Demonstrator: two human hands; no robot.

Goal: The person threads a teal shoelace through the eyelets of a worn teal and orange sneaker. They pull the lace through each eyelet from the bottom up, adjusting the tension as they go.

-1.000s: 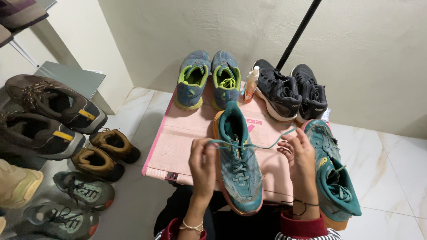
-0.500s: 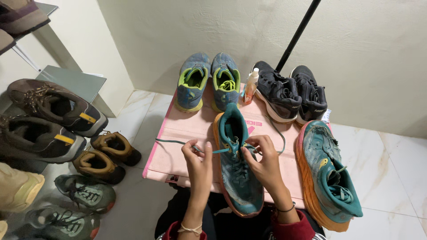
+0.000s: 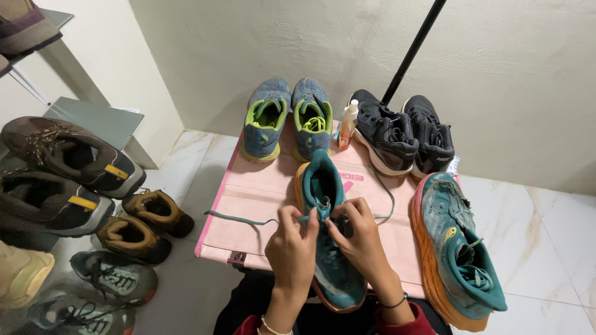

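A teal running shoe (image 3: 325,186) with an orange sole lies heel-away on a pink mat (image 3: 261,186) in front of me. My left hand (image 3: 292,248) and my right hand (image 3: 360,239) meet over its middle, pinching the teal lace (image 3: 239,218) near the top eyelets. One lace end trails left across the mat, the other loops right (image 3: 388,198). The matching teal shoe (image 3: 456,248) rests on its side at the right.
A blue-and-lime pair (image 3: 288,118), a small spray bottle (image 3: 346,126) and a black pair (image 3: 403,133) line the wall behind the mat. A black pole (image 3: 413,49) leans there. Several boots and shoes (image 3: 68,186) crowd shelves and floor at left.
My hands have come together over the shoe's eyelets, and the laces that were pulled up now lie out to both sides on the mat.
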